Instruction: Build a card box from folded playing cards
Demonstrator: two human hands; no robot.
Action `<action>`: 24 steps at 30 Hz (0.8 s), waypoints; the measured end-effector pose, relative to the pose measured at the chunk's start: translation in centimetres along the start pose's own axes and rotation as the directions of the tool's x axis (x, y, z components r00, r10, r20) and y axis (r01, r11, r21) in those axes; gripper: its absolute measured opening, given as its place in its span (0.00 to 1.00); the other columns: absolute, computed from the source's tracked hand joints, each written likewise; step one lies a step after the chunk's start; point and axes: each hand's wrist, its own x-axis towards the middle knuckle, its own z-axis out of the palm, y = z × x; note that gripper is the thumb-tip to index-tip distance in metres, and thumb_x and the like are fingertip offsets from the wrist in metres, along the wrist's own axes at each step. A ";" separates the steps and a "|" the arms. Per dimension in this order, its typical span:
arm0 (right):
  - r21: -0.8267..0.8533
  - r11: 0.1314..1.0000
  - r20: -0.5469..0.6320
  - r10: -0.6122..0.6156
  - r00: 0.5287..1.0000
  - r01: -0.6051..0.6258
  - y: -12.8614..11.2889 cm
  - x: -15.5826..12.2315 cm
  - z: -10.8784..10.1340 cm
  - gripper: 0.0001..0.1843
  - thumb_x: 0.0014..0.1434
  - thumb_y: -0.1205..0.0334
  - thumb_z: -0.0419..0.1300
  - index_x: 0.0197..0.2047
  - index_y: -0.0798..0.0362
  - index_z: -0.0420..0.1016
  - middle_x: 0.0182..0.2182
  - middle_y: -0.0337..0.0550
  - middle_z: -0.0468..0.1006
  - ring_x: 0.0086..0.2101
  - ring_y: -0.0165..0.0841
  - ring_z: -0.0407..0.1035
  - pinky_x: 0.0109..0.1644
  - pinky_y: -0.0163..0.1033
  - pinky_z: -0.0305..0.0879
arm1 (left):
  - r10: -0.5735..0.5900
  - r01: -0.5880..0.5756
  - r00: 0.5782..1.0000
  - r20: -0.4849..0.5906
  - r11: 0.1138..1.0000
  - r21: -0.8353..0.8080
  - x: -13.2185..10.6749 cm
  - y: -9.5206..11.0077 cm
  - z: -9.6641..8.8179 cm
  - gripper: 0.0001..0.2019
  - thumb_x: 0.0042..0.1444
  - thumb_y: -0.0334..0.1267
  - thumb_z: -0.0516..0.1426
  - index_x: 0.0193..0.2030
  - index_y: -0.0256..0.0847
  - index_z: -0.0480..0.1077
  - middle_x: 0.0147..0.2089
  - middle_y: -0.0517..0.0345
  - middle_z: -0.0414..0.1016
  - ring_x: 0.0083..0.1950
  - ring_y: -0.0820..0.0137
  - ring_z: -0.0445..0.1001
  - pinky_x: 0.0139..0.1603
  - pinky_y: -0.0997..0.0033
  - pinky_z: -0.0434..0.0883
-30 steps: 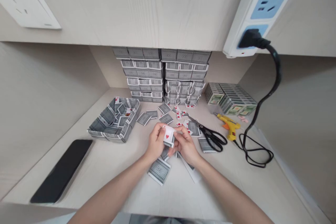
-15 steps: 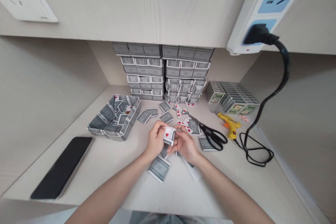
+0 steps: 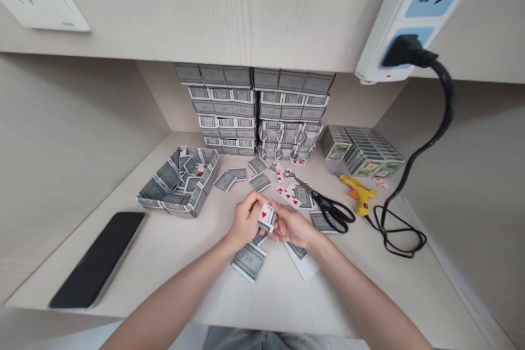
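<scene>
Two bare hands meet near the middle of the frame, a bit below the center. They are holding a small folded card [image 3: 266, 215] that has a red heart on its white part and a gray pattern near its bottom edge. The left hand [image 3: 245, 221] pinches the card's left side with its thumb and bent fingers. The right hand [image 3: 293, 224] has its fingers curled at the card's right side and touches it there; some of the fingertips are hidden. Just below the hands, in the lower middle, a gray card [image 3: 249, 261] lies flat on the pale desk [image 3: 172, 290]. Under the right wrist is a white strip [image 3: 305, 267] with a gray patterned piece on it. Above the hands, loose gray cards [image 3: 260, 181] and a card with red hearts [image 3: 288, 197] are spread about. Black scissors [image 3: 334, 212] lie right of the middle, with a yellow glue gun [image 3: 358, 193] just beside them. On the left is a box made of cards [image 3: 200, 197] with small folded cards inside, and a black phone [image 3: 98, 257] lies at the lower left. Tall piles of gray card blocks [image 3: 225, 109] stand at the back, in the upper middle.
</scene>
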 end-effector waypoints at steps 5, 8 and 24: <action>-0.084 0.993 -0.097 -0.095 0.991 0.087 0.2 0.1 0.5 0.20 0.54 0.46 0.54 0.35 0.57 0.64 0.17 0.40 0.73 0.11 0.26 0.62 0.10 0.27 0.48 | -0.038 0.042 0.998 0.053 0.997 -0.071 -0.2 -0.3 0.0 0.06 0.55 0.39 0.48 0.34 0.39 0.62 0.19 0.67 0.62 0.15 0.79 0.61 0.15 0.81 0.58; -0.124 0.981 -0.123 -0.164 0.979 0.148 0.4 0.2 0.4 0.19 0.53 0.46 0.55 0.35 0.56 0.63 0.16 0.37 0.72 0.11 0.26 0.63 0.09 0.26 0.51 | -0.043 0.050 0.997 0.064 0.993 -0.108 -0.2 -0.1 0.0 0.09 0.55 0.38 0.47 0.40 0.40 0.62 0.21 0.67 0.63 0.14 0.79 0.59 0.14 0.80 0.57; -0.415 0.885 -0.182 -0.308 0.934 0.211 0.5 -0.2 0.7 0.22 0.57 0.49 0.51 0.49 0.53 0.65 0.19 0.36 0.73 0.16 0.32 0.69 0.17 0.38 0.68 | -0.150 0.162 0.982 0.119 0.981 -0.106 0.3 0.9 0.2 0.18 0.52 0.48 0.53 0.38 0.33 0.71 0.23 0.60 0.70 0.21 0.76 0.64 0.22 0.77 0.62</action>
